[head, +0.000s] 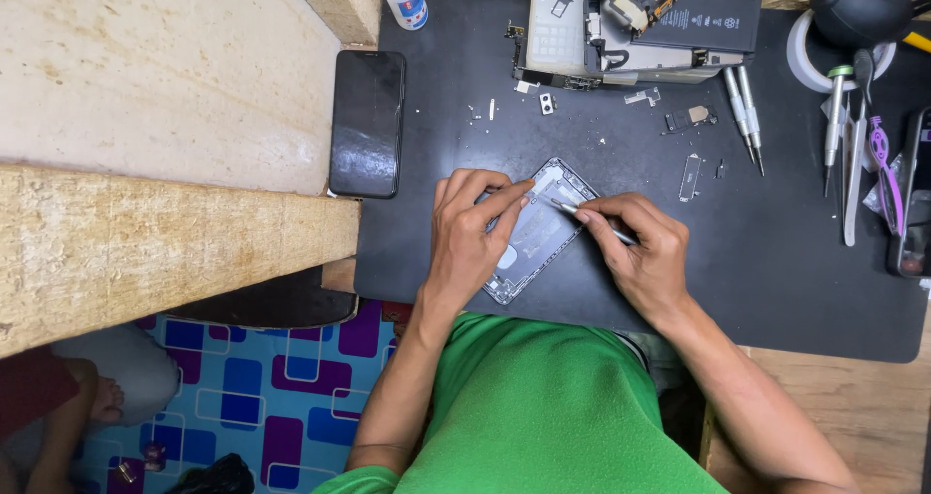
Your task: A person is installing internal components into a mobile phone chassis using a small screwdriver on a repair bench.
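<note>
Hands: nearest the camera; the left hand [472, 230] pinches the upper rim of the phone housing [536, 230], the right hand [635, 247] is closed round a thin metal tool [592, 220] whose tip touches its inside.
Tabletop: black mat [776, 261] across the middle.
Phone housing: near the tabletop's front edge, tilted; probably light, stiff, thin-walled, so best gripped by its side rims.
Black phone: [367, 123] at the left edge.
Screwdrivers: [745, 116] toward the back edge.
Loose parts: tiny pieces [546, 102], likely easily scattered.
</note>
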